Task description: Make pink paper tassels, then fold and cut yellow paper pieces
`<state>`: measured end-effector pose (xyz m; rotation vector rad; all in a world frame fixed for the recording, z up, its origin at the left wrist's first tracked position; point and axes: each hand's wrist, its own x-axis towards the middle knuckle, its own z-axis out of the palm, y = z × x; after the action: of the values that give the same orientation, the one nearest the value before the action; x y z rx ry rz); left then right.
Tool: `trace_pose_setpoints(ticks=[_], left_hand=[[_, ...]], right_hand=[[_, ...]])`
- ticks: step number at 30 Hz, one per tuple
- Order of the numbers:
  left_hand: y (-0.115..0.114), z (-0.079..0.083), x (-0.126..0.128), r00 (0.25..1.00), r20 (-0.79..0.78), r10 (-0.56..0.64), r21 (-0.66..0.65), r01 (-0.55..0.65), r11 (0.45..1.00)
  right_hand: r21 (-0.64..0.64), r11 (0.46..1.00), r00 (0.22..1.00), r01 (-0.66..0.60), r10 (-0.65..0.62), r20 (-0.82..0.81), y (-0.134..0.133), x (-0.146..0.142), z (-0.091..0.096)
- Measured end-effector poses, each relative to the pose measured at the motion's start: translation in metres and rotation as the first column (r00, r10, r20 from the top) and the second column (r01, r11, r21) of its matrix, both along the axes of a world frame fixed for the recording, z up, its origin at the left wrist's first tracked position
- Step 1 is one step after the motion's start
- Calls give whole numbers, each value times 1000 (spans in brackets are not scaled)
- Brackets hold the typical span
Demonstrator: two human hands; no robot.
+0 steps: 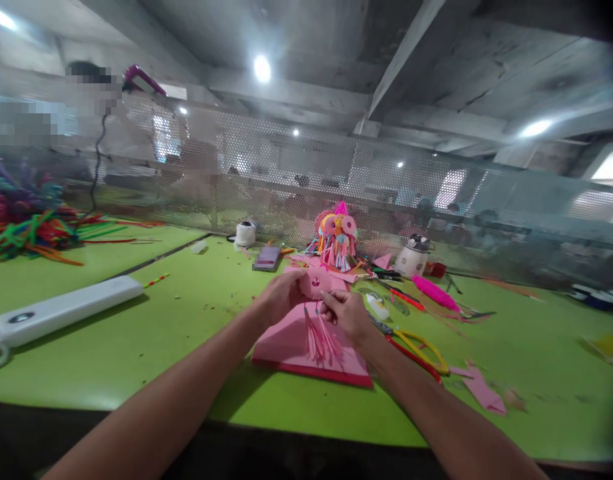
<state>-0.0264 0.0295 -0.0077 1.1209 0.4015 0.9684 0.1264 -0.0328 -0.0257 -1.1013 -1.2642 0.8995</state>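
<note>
A pink paper disc (315, 283) with a small dark-pink centre is held up between my hands. My left hand (286, 291) grips its left edge, fingers closed. My right hand (342, 311) is pinched at the lower right edge, near the top of a hanging cord; the exact spot under the fingertips is hidden. Pink paper tassels (320, 340) hang below the disc on short cords. Beneath them lies a stack of pink sheets (281, 347) with a red front edge.
Yellow-and-red-handled scissors (421, 350) lie right of my right hand, near pink paper scraps (481, 387). Behind are a finished-looking tasselled ornament (336, 233), a phone (267, 258) and a pink yarn bundle (436, 293). A white power strip-like bar (71, 308) lies left. A perforated metal screen (286, 167) borders the green table.
</note>
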Motion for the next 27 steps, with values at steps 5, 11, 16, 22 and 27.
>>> trace_pose_setpoints(ticks=[5, 11, 16, 22, 27], left_hand=[[-1, 1, 1, 999, -24, 35, -21, -35, 999], [-5, 6, 3, 999, -21, 33, -29, -34, 999], [-6, 7, 3, 999, -26, 37, -19, -38, 999], [-1, 3, 3, 999, -26, 35, -16, -36, 999], [2, 0, 3, 1000, -15, 24, -37, -25, 999]], right_hand=[[7, 1000, 1000, 8, -8, 14, 2, 1, -3], [2, 1000, 1000, -4, 4, 23, 3, 2, -4], [0, 1000, 1000, -4, 4, 27, 2, 2, -2], [-16, 1000, 999, -17, 18, 33, 4, 3, -4], [-23, 999, 999, -23, 24, 32, 5, 4, -6]])
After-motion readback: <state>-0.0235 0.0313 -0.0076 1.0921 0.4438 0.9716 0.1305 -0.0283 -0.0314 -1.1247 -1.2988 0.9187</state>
